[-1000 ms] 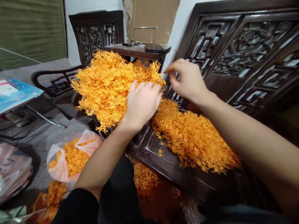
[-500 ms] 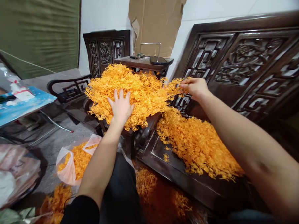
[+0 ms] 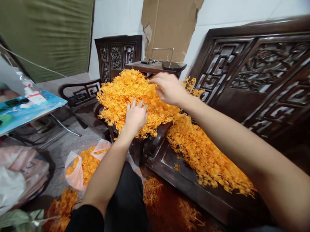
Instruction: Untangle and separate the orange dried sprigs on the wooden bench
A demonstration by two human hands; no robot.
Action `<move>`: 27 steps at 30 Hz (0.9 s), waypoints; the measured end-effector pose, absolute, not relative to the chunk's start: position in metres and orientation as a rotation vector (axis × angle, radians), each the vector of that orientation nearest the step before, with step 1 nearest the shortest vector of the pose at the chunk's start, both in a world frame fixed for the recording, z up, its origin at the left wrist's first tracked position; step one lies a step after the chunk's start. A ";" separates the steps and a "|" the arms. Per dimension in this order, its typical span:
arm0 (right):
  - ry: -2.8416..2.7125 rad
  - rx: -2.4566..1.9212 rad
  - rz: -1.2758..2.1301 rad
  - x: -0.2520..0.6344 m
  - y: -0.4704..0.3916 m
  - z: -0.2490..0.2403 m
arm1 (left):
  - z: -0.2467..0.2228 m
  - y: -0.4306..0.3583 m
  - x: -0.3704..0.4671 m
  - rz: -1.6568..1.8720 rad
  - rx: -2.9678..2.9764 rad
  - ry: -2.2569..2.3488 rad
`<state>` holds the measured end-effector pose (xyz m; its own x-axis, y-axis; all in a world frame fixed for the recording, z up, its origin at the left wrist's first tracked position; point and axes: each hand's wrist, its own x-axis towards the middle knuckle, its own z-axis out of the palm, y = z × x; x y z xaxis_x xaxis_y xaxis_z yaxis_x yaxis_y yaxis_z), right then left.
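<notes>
A big heap of orange, thread-like flowers [image 3: 128, 86] rises in the middle of the view. My left hand [image 3: 136, 116] rests on the front of this heap with its fingers spread. Over the heap's right side is my right hand [image 3: 167, 88], its fingers bent down toward the flowers; whether it holds any is hidden. Loose orange sprigs [image 3: 193, 87] show behind my right wrist. A second, longer pile of orange flowers [image 3: 210, 154] lies on the dark wooden bench [image 3: 183, 178] below my right forearm.
A pink plastic bag [image 3: 75, 181] with orange flowers stands on the floor. More flowers [image 3: 151, 191] lie below the bench. At the left is a blue-topped table [image 3: 49, 105] with a bottle. Carved bench backs [image 3: 260, 67] stand behind, near a small wooden table [image 3: 137, 66].
My right hand has moved left, from the sprigs beside the heap to over its right side. My left hand stays on the heap, fingers slightly more bent. The view has shifted a little.
</notes>
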<state>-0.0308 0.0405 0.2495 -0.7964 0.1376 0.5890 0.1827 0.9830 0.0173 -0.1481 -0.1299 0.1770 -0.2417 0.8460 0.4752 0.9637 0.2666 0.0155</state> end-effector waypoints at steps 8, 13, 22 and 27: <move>-2.848 -0.282 -0.293 -0.096 0.041 0.271 | 0.198 -0.148 -0.156 -0.822 -1.240 -2.184; -2.776 -0.290 -0.020 -0.027 0.077 0.304 | 0.183 -0.135 -0.170 -0.800 -1.119 -2.286; -2.312 -0.580 0.083 0.084 0.095 0.300 | 0.172 -0.123 -0.184 -0.878 -1.023 -2.412; -2.593 -0.567 -0.191 0.093 0.073 0.277 | 0.195 -0.133 -0.174 -0.871 -1.137 -2.341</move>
<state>0.0933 0.0732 0.2766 -0.8013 0.3585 0.4790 0.4249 0.9046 0.0337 -0.1736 -0.1326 0.1949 -0.5925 0.5563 0.5826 0.8019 0.4765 0.3605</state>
